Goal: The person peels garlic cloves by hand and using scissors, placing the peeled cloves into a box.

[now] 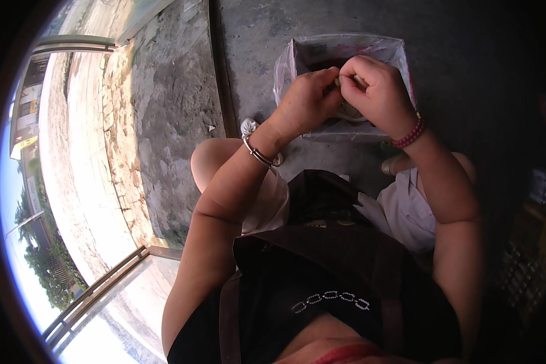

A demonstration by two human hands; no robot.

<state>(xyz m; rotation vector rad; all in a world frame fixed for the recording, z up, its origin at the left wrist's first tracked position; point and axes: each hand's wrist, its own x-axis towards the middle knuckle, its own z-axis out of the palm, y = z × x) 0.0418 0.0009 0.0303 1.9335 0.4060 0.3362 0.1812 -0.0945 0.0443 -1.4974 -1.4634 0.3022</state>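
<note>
Both hands meet over a cardboard box [346, 136] lined with clear plastic, which stands on the floor before me. My left hand [310, 98] pinches a small pale thing [337, 82] between thumb and fingers. Against it, the curled thumb and forefinger of my right hand [376, 86] touch the same spot; the fingers cover most of the thing, so its kind cannot be told. Inside the box, below the hands, lies some pale material [351, 113], partly hidden.
My knees flank the near side of the box. A metal door track [223, 68] runs along the floor at the left, with a glass door frame [104, 291] at lower left. A yellow crate-like object [525, 268] stands in shadow at far right.
</note>
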